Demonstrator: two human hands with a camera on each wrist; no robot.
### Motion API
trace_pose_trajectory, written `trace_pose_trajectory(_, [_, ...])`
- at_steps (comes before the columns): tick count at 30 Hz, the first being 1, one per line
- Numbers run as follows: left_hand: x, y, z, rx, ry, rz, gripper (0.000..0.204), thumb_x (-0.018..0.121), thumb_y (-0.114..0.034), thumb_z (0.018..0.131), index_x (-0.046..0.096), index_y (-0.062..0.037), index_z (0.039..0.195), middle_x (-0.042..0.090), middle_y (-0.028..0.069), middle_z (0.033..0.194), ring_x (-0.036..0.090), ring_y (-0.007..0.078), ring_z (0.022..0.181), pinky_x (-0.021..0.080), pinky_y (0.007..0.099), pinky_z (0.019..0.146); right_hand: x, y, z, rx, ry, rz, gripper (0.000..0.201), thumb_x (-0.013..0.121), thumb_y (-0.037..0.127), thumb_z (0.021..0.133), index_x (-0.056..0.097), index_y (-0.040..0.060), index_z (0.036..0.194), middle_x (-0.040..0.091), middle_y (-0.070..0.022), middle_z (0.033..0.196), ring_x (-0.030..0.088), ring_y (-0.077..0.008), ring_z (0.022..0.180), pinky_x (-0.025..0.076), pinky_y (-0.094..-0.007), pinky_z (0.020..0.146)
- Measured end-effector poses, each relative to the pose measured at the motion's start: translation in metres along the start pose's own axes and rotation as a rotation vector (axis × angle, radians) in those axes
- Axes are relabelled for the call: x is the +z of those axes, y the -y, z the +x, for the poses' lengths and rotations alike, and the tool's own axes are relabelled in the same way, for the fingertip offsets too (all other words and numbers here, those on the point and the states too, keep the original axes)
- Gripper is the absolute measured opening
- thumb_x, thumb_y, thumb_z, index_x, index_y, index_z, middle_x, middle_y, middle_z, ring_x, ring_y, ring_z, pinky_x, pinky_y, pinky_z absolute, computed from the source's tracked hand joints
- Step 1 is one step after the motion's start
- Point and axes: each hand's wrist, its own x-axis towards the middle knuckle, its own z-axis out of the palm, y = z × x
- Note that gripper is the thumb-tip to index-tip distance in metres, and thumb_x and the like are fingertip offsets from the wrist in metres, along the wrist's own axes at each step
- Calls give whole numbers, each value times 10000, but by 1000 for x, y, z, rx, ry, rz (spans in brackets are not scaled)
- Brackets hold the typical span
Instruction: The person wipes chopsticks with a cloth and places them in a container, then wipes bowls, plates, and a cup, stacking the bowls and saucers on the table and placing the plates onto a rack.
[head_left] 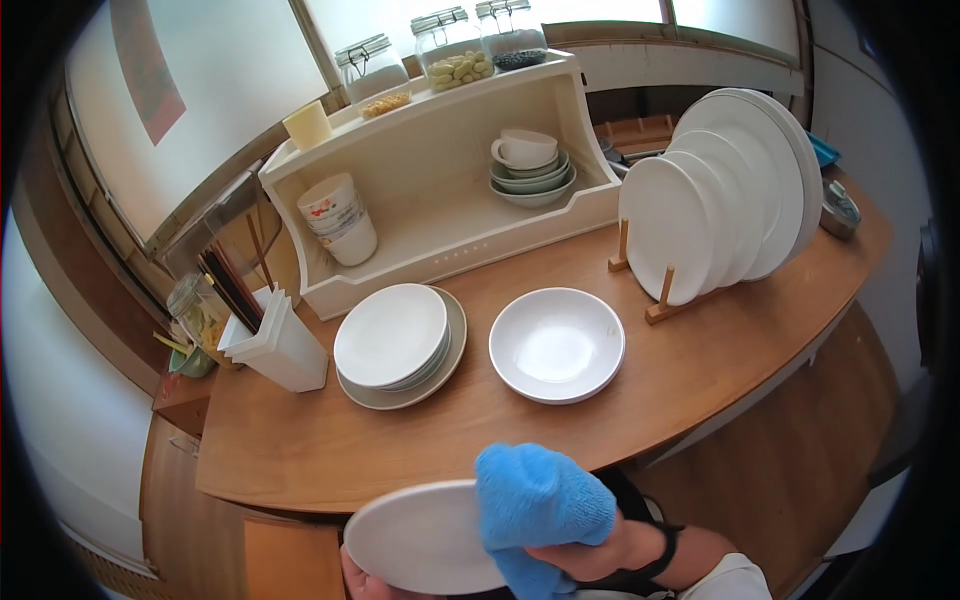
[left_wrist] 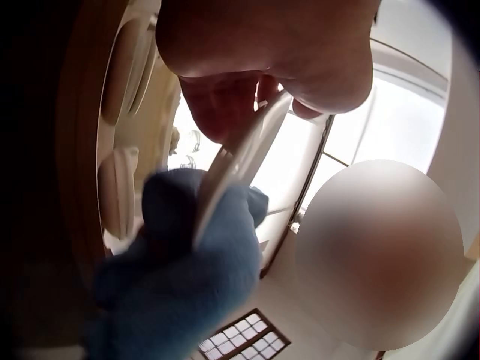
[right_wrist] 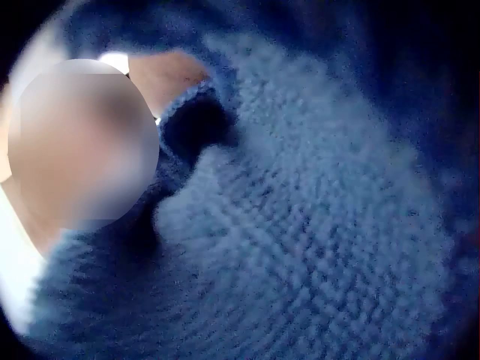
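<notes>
A white plate point(head_left: 425, 535) is held in front of the table's near edge. At its lower left rim my left hand point(head_left: 365, 580) grips it, mostly hidden beneath in the head view. The left wrist view shows that hand's fingers and thumb on either side of the rim. My right hand point(head_left: 615, 548) holds a blue towelling cloth point(head_left: 545, 500), which covers most of its fingers. That cloth is folded over the plate's right side, lying against both faces in the left wrist view. Cloth fills most of the right wrist view.
On the wooden table point(head_left: 440, 440) are a stack of plates point(head_left: 392, 335), a white bowl point(head_left: 557, 345) and a wooden rack with upright plates point(head_left: 665, 230). Behind them stands a cream shelf point(head_left: 430, 200) with cups, bowls and jars. A white utensil holder point(head_left: 290, 350) is at left.
</notes>
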Motion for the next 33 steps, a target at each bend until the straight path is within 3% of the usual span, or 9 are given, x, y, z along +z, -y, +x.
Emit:
trace_pose_trajectory(6, [-8,-28,11,-155,175,323,601,652,-377,878,509,79,1243,634,158,1123,615,238,1030,488,368,894,-14,25,16,117,319,233,612,755,146,774,488,-9,1303,519,-188,1306,525,-326,1187,390,-413,1014])
trace_pose_trajectory(14, [15,41,-4,-170,-221,-30,474,536,-271,933,484,51,1277,518,222,1250,524,294,1136,407,390,967,70,-18,-40,119,-333,174,577,685,213,845,462,-9,1328,513,-168,1321,490,-300,1227,356,-410,1040])
trace_pose_trajectory(21, [1,17,15,63,40,9,517,597,-316,910,509,73,1240,633,165,1100,618,242,1002,486,365,880,10,7,2,-8,-107,288,572,645,91,876,391,-29,1373,495,-169,1348,493,-277,1237,366,-405,1057])
trace_pose_trajectory(23, [0,9,24,5,124,117,442,531,-299,953,493,43,1231,645,134,1020,626,198,868,498,302,732,9,16,1,188,-101,313,588,643,292,874,450,6,1350,467,-153,1376,434,-287,1278,301,-429,1082])
trace_pose_trajectory(24, [7,17,21,61,-64,115,425,539,-337,958,528,34,1166,653,117,966,625,184,834,499,299,709,7,11,-2,191,-93,314,588,643,292,874,450,6,1350,467,-153,1376,434,-287,1278,301,-429,1082])
trace_pose_trajectory(26, [5,16,33,100,-46,259,376,534,-291,968,546,45,1137,655,96,934,615,157,825,489,279,718,4,-6,-17,-164,34,-486,603,638,319,868,450,13,1353,459,-176,1383,423,-329,1294,253,-455,1108])
trace_pose_trajectory(27, [3,16,39,131,-21,407,329,529,-246,979,563,56,1107,658,76,903,605,130,815,480,259,726,11,-8,-26,-165,36,-481,603,638,319,868,450,13,1353,459,-176,1383,423,-329,1294,253,-455,1108])
trace_pose_trajectory(30, [-3,27,45,29,-23,255,369,561,-306,968,567,38,1103,654,77,938,604,130,827,479,258,733,26,4,-30,78,-92,-191,615,617,372,868,457,12,1340,472,-202,1363,442,-368,1274,202,-482,1124])
trace_pose_trajectory(33, [5,34,40,-133,-21,53,376,549,-326,972,555,22,1117,647,81,978,608,138,842,488,267,749,18,78,26,764,-24,517,482,670,123,813,556,3,1266,560,-137,1246,568,-262,1097,432,-341,961])
